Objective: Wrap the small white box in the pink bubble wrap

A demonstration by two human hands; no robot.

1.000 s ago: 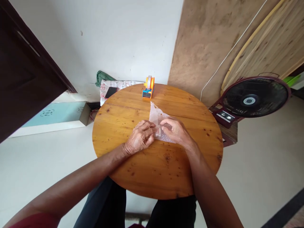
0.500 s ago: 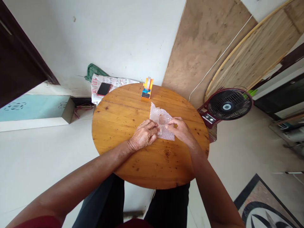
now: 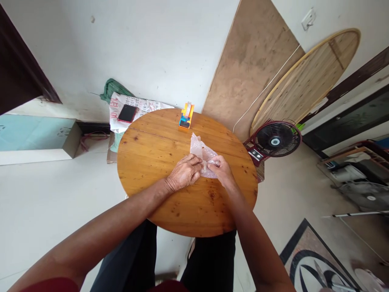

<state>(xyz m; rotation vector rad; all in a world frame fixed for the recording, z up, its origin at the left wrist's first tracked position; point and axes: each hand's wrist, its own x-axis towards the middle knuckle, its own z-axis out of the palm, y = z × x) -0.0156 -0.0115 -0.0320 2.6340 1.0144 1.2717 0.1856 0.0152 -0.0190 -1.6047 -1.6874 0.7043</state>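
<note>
A crumpled, translucent sheet of bubble wrap [image 3: 207,153] lies on the round wooden table [image 3: 152,146]. My left hand [image 3: 184,170] rests at its left edge, fingers curled together on the film. From the right, my right hand [image 3: 223,170] pinches the wrap between thumb and fingers, close to the left fingertips. A flatter, smoother strip shows along the wrap's left part. Whether anything lies inside the wrap I cannot tell. Beyond it, near the table's far edge, stands an orange and blue tape dispenser [image 3: 186,117] with a roll of clear tape.
A phone [image 3: 127,113] lies on a printed white sack [image 3: 114,109] behind the table's left side. To the right stands a dark red fan [image 3: 275,141]. A round wooden board [image 3: 306,77] and a brown panel [image 3: 243,61] lean on the wall.
My right hand has moved left and inward, folding the right side of the bubble wrap toward the middle. My left hand stays at the wrap's left edge. The view has turned slightly right.
</note>
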